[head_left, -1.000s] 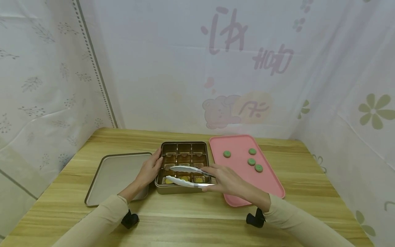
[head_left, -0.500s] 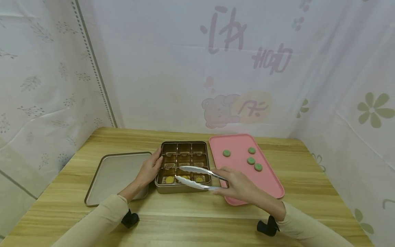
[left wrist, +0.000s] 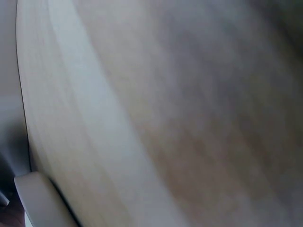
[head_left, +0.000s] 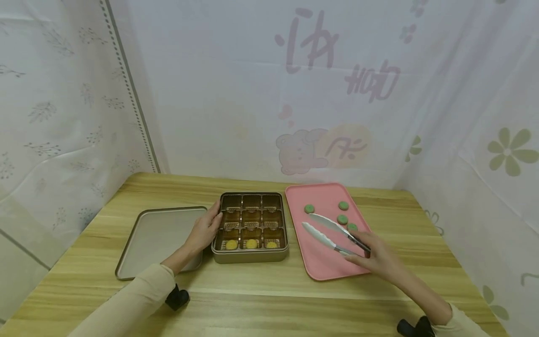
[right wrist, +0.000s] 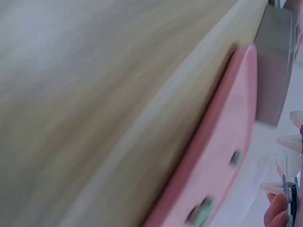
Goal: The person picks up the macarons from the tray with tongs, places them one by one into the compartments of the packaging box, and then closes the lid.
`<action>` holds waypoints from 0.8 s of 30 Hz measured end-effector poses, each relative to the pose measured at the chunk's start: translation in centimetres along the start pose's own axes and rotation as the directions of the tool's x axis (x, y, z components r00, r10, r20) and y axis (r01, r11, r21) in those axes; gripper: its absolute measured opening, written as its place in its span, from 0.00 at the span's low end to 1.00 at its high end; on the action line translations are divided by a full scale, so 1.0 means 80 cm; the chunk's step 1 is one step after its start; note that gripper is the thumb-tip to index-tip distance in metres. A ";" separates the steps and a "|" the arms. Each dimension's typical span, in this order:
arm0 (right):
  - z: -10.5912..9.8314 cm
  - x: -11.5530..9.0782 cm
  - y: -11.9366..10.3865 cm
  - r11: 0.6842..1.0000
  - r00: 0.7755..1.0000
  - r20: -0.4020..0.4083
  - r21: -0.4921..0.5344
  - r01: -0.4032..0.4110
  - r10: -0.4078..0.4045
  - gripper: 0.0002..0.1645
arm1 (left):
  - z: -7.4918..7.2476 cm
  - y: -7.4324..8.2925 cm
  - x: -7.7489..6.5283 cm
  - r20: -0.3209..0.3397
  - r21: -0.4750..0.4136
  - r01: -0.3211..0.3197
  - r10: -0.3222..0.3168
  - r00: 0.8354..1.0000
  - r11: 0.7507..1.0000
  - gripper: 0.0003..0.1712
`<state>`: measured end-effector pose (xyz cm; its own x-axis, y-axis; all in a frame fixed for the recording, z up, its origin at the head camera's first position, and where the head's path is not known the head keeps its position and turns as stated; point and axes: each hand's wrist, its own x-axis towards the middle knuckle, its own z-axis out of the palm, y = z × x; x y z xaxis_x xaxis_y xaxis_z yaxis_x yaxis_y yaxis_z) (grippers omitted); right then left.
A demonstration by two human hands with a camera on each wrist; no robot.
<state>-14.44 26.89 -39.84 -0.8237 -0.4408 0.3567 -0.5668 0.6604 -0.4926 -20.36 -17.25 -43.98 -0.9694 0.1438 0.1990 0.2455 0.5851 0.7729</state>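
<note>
In the head view, my left hand [head_left: 205, 228] rests against the left side of a brown metal tin [head_left: 250, 256], its fingers fairly straight along the rim. A clear divided insert lines the tin, with three yellow round cookies [head_left: 251, 244] in its front row of compartments. My right hand [head_left: 376, 255] holds white-tipped metal tongs [head_left: 322, 235], their arms spread apart above a pink tray [head_left: 326, 267]. Nothing is between the tips. Several green round cookies [head_left: 309, 208] lie on the tray; one is partly hidden behind the tongs. The right wrist view shows the tongs [right wrist: 289, 189] and fingers at its edge.
A flat rectangular metal lid [head_left: 164, 238] lies left of the tin, partly behind the left arm. All stands on a wood-grain table [head_left: 261, 304], with printed cloth [head_left: 236, 93] hanging behind and at the sides. The left wrist view is mostly blurred tabletop.
My right hand has carried the spread tongs rightward from above the tin to above the pink tray, uncovering the front row of yellow cookies. The left hand stays on the tin.
</note>
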 end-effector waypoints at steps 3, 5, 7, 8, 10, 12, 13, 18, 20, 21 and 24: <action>-0.015 -0.019 0.015 0.997 0.997 -0.012 -0.029 -0.075 0.075 0.33 | 0.000 0.000 0.000 -0.011 0.008 -0.005 0.005 1.000 1.000 0.30; -0.024 -0.029 0.024 0.992 0.995 -0.029 -0.072 -0.100 0.098 0.33 | 0.001 -0.001 0.000 -0.019 0.010 -0.014 0.014 1.000 1.000 0.30; -0.032 -0.039 0.031 0.982 0.991 -0.042 -0.131 -0.133 0.129 0.33 | 0.001 -0.001 0.000 -0.024 0.006 -0.015 0.015 1.000 1.000 0.30; -0.036 -0.043 0.034 0.976 0.989 -0.048 -0.161 -0.148 0.142 0.33 | 0.001 -0.001 -0.001 -0.024 0.005 -0.015 0.015 1.000 1.000 0.30; -0.041 -0.051 0.039 0.957 0.982 -0.054 -0.218 -0.189 0.182 0.33 | 0.001 -0.001 0.000 -0.015 -0.001 -0.006 0.006 1.000 1.000 0.30; -0.045 -0.057 0.042 0.936 0.972 -0.047 -0.262 -0.236 0.232 0.34 | 0.000 -0.001 0.000 -0.009 0.006 0.004 -0.004 1.000 1.000 0.30; -0.046 -0.060 0.044 0.929 0.968 -0.044 -0.274 -0.249 0.246 0.35 | 0.000 -0.001 0.000 -0.006 0.008 0.006 -0.006 1.000 1.000 0.30; -0.048 -0.069 0.050 0.905 0.959 -0.054 -0.319 -0.281 0.278 0.36 | -0.001 0.001 0.000 -0.007 0.012 0.005 -0.005 1.000 1.000 0.30; -0.048 -0.071 0.051 0.900 0.958 -0.061 -0.329 -0.285 0.281 0.36 | 0.000 0.001 0.000 -0.009 0.007 0.004 -0.004 1.000 1.000 0.30; -0.048 -0.072 0.052 0.899 0.958 -0.063 -0.332 -0.285 0.280 0.36 | 0.000 0.001 0.000 -0.009 0.007 0.002 -0.002 1.000 1.000 0.30; -0.048 -0.074 0.054 0.895 0.956 -0.061 -0.341 -0.289 0.286 0.36 | 0.001 0.000 0.001 -0.008 0.006 -0.001 0.001 1.000 1.000 0.30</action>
<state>-11.91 34.67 -41.05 -0.9486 -0.1956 0.2487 -0.2625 0.9254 -0.2734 -20.44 -17.20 -44.01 -0.9691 0.1377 0.2046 0.2462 0.5896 0.7693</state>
